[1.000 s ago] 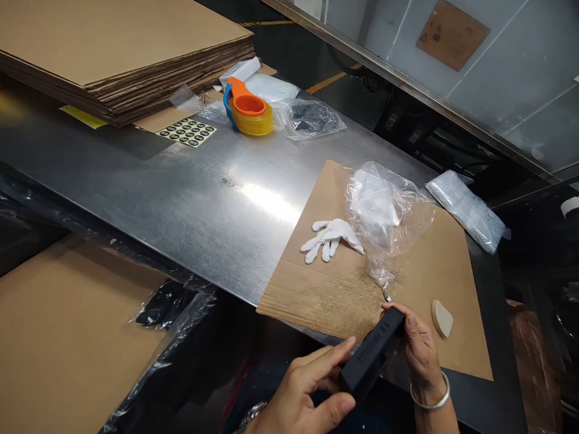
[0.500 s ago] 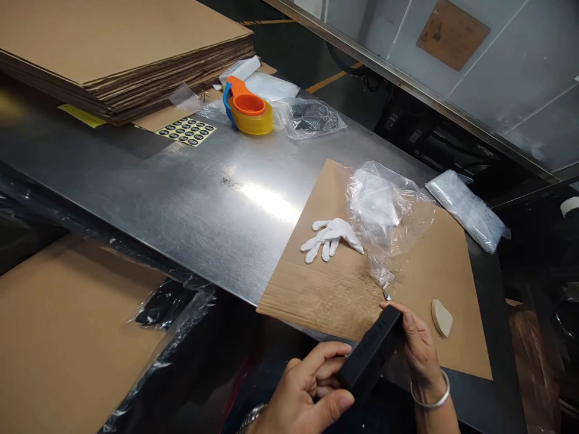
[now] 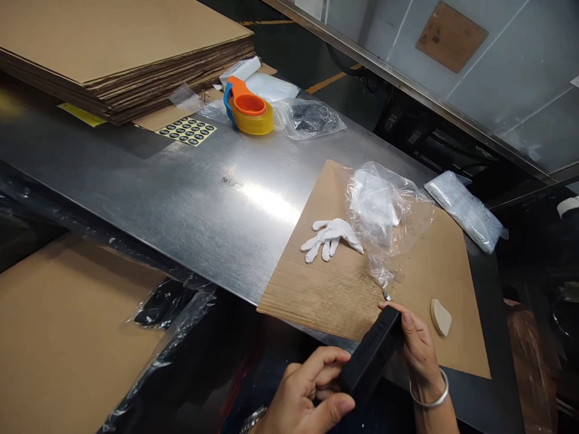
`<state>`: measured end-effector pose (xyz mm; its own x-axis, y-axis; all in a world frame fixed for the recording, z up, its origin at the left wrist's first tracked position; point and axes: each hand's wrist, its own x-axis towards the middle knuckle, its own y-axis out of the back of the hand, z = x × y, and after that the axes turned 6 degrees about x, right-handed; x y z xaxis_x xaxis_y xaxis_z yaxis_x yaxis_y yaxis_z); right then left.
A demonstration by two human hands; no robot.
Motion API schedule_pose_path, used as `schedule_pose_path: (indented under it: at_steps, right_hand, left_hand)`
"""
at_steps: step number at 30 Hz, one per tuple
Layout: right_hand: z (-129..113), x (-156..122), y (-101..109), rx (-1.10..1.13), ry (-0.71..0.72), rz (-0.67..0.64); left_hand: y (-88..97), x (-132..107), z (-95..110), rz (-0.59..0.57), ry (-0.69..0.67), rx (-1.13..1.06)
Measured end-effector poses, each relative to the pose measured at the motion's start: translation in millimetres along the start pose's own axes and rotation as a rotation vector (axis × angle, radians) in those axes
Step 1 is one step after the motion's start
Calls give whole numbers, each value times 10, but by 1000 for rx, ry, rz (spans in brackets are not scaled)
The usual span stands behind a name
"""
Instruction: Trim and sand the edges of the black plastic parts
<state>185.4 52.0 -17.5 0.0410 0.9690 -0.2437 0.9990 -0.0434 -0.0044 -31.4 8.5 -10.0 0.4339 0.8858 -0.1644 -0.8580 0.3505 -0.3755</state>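
Note:
Between my two hands I hold a black rectangular block (image 3: 371,351), tilted, with faint raised marks along its upper face. My left hand (image 3: 312,389) grips its near lower end between thumb and fingers. At the far end, my right hand (image 3: 418,343) is closed on it, thumb on the side. The block is over the table's front edge. Just beyond it, a small metal tip (image 3: 386,295) shows on the cardboard sheet (image 3: 325,298). A beige rounded pad (image 3: 440,317) lies right of my right hand, and a white glove (image 3: 332,238) lies farther back.
Crumpled clear plastic (image 3: 384,205) covers the cardboard's back part; a wrapped packet (image 3: 465,211) lies at right. On the metal table (image 3: 203,199) are a tape dispenser (image 3: 248,108), a sticker sheet (image 3: 187,130), a bagged dark item (image 3: 312,117) and stacked cardboard (image 3: 136,54). More cardboard (image 3: 67,331) stands lower left.
Almost nothing differs. The block has turned very slightly in my hands, and both hands keep their hold.

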Motion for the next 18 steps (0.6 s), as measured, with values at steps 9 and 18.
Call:
schedule_pose_path:
  at_steps: [9, 18]
  right_hand:
    - [87, -3, 33, 26, 18, 3]
    - [199, -396, -69, -9, 175, -94]
  left_hand:
    - [-74, -62, -43, 158, 51, -122]
    - [-48, 25, -83, 450, 29, -167]
